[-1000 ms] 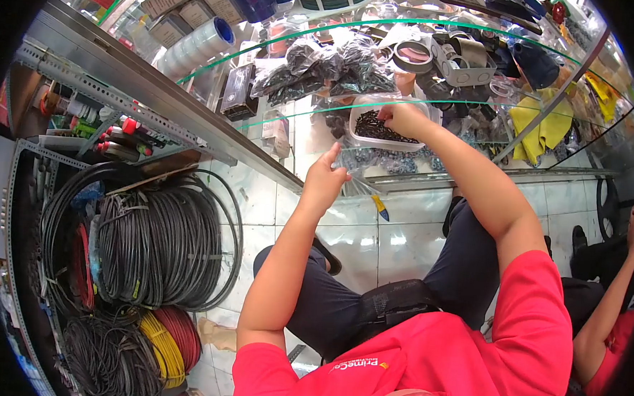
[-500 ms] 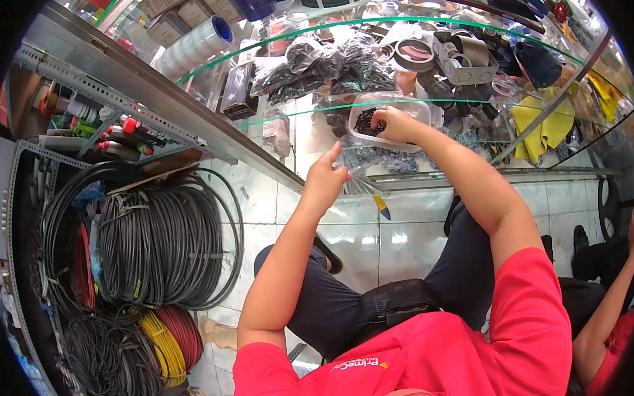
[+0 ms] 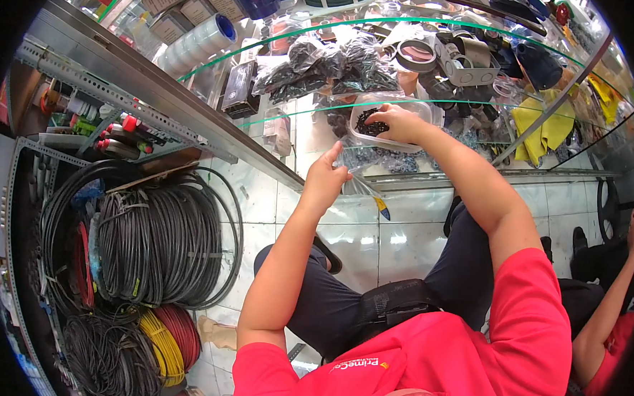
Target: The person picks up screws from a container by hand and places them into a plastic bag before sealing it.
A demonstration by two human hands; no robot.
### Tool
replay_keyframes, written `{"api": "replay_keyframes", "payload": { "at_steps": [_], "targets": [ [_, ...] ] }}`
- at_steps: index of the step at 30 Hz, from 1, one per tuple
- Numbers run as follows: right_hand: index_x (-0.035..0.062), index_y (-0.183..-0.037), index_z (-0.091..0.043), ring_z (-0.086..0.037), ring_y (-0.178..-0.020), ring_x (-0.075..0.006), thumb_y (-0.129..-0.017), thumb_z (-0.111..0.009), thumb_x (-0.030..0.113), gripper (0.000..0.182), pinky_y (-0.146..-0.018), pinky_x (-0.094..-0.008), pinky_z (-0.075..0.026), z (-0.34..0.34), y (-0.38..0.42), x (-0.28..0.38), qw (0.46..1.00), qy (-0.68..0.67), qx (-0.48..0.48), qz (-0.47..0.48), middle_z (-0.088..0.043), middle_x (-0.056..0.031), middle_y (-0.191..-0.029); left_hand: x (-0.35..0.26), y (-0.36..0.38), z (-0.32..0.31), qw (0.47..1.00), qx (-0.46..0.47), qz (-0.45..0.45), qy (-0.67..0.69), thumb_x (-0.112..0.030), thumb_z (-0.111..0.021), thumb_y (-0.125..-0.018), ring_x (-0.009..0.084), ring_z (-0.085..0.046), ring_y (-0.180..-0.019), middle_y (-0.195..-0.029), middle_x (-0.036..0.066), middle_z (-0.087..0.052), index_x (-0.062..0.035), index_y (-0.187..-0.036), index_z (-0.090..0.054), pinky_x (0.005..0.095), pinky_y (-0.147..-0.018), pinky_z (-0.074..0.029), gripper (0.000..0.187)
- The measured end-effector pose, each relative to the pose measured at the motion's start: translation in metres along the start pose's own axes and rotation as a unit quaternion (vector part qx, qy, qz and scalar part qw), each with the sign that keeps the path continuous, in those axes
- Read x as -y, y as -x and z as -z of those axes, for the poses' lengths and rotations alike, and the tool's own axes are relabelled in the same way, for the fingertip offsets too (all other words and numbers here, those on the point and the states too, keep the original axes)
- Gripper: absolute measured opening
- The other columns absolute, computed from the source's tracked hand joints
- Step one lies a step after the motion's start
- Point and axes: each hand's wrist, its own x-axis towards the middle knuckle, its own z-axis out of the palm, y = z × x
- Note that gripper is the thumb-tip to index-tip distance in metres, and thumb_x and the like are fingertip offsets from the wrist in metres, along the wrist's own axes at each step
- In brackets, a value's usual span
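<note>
My right hand [image 3: 401,124] reaches into a white plastic tub [image 3: 421,144] on the lower shelf of the glass display case. Its bent fingers are among small black pieces that look like screws [image 3: 369,123], and the fingertips are partly hidden by them. To the left of the tub and a little nearer to me is my left hand [image 3: 325,175], index finger pointing up. Its thumb and curled fingers close on what appears to be a clear plastic bag [image 3: 357,183], hanging at the case's front edge. A yellow and blue tip [image 3: 382,208] shows at the bag's lower end.
Glass shelf edges [image 3: 383,21] run above the tub. Black items in clear bags [image 3: 331,66] and a yellow cloth [image 3: 543,127] lie inside the case. Coiled black cable [image 3: 160,247] stands on the floor at left. Another person's arm [image 3: 609,306] is at right.
The fingers of my right hand have shifted slightly and spread a little among the black screws in the tub. My left hand stays almost still.
</note>
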Motion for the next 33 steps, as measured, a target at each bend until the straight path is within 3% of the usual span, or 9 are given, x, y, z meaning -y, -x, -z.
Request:
{"api": "replay_keyframes", "payload": {
  "at_steps": [4, 10, 12, 13, 16, 20, 22, 28, 33],
  "targets": [
    [0.0225, -0.102, -0.063, -0.048, -0.106, -0.0277, -0.064, -0.07, 0.026, 0.039, -0.087, -0.0369, -0.042, -0.002, -0.004, -0.002, 1.0, 0.005, 0.009, 0.002, -0.052, -0.0119, -0.108, -0.001, 0.001, -0.002, 1.0, -0.001, 0.003, 0.002, -0.001, -0.047, -0.077, 0.0126, -0.06, -0.076, -0.131, 0.014, -0.042, 0.0013, -0.133, -0.03, 0.0227, -0.068, -0.047, 0.058],
    [0.0105, -0.092, -0.064, -0.057, -0.08, -0.0199, -0.068, -0.067, 0.017, 0.025, -0.073, -0.0304, -0.045, -0.007, -0.013, -0.022, 0.997, -0.075, 0.012, 0.008, -0.059, -0.0036, -0.086, 0.004, 0.001, -0.002, 0.999, -0.023, -0.019, 0.013, -0.001, -0.046, -0.075, 0.0127, -0.062, -0.072, -0.125, 0.015, -0.048, 0.0038, -0.13, -0.033, 0.0214, -0.057, -0.045, 0.057],
    [0.007, -0.089, -0.065, -0.058, -0.066, -0.0152, -0.072, -0.066, 0.016, 0.019, -0.063, -0.0267, -0.046, -0.003, -0.012, -0.024, 0.95, -0.303, -0.041, -0.068, -0.063, -0.0011, -0.075, 0.003, 0.001, -0.002, 0.999, -0.022, -0.019, 0.018, -0.001, -0.046, -0.075, 0.0128, -0.062, -0.072, -0.126, 0.015, -0.048, 0.0035, -0.131, -0.034, 0.0215, -0.057, -0.045, 0.057],
    [0.007, -0.089, -0.065, -0.058, -0.066, -0.0152, -0.072, -0.066, 0.016, 0.019, -0.063, -0.0267, -0.046, 0.002, -0.011, -0.023, 0.95, -0.302, -0.041, -0.068, -0.063, -0.0011, -0.075, 0.003, 0.001, -0.002, 0.999, -0.022, -0.017, 0.021, -0.001, -0.045, -0.075, 0.0129, -0.062, -0.072, -0.126, 0.015, -0.048, 0.0034, -0.131, -0.033, 0.0215, -0.057, -0.045, 0.057],
    [0.0109, -0.091, -0.065, -0.053, -0.065, -0.0022, -0.078, -0.063, 0.017, 0.014, -0.054, -0.0161, -0.038, 0.02, -0.006, -0.022, 0.823, -0.518, -0.009, -0.232, -0.063, 0.0029, -0.078, 0.002, 0.0, -0.002, 1.0, -0.02, -0.014, 0.017, -0.001, -0.045, -0.075, 0.013, -0.062, -0.072, -0.126, 0.015, -0.047, 0.0032, -0.131, -0.033, 0.0214, -0.058, -0.045, 0.058],
    [0.0102, -0.094, -0.064, -0.054, -0.066, -0.0029, -0.08, -0.063, 0.018, 0.017, -0.054, -0.0163, -0.039, 0.03, -0.001, -0.016, 0.803, -0.539, 0.01, -0.255, -0.062, 0.0042, -0.079, -0.005, 0.002, -0.001, 1.0, -0.003, 0.007, 0.007, -0.002, -0.047, -0.077, 0.012, -0.059, -0.075, -0.131, 0.013, -0.043, 0.0011, -0.133, -0.031, 0.0228, -0.068, -0.046, 0.058],
    [0.0089, -0.096, -0.062, -0.056, -0.069, -0.0051, -0.082, -0.061, 0.016, 0.016, -0.057, -0.0179, -0.044, 0.033, 0.0, -0.012, 0.846, -0.46, -0.012, -0.268, -0.061, 0.0031, -0.08, -0.005, 0.003, -0.001, 1.0, -0.004, 0.005, 0.004, -0.002, -0.047, -0.077, 0.012, -0.06, -0.075, -0.131, 0.012, -0.043, 0.0012, -0.133, -0.031, 0.0228, -0.068, -0.046, 0.058],
    [0.0023, -0.099, -0.059, -0.056, -0.074, -0.0083, -0.082, -0.06, 0.011, 0.019, -0.065, -0.0205, -0.047, 0.027, 0.0, 0.021, 0.767, -0.616, 0.086, -0.162, -0.06, -0.0007, -0.085, -0.007, 0.003, -0.003, 1.0, -0.004, 0.003, 0.004, -0.002, -0.047, -0.077, 0.0123, -0.06, -0.076, -0.131, 0.013, -0.043, 0.0015, -0.133, -0.031, 0.0226, -0.067, -0.046, 0.058],
    [0.0013, -0.106, -0.058, -0.057, -0.075, -0.0085, -0.081, -0.06, 0.01, 0.027, -0.064, -0.0209, -0.047, 0.03, 0.004, 0.051, 0.832, -0.52, 0.176, -0.072, -0.061, -0.0012, -0.087, -0.006, 0.002, -0.004, 1.0, -0.006, 0.003, -0.002, -0.002, -0.046, -0.077, 0.0127, -0.06, -0.076, -0.13, 0.013, -0.043, 0.0017, -0.133, -0.03, 0.0228, -0.068, -0.047, 0.058]
  ]
}}
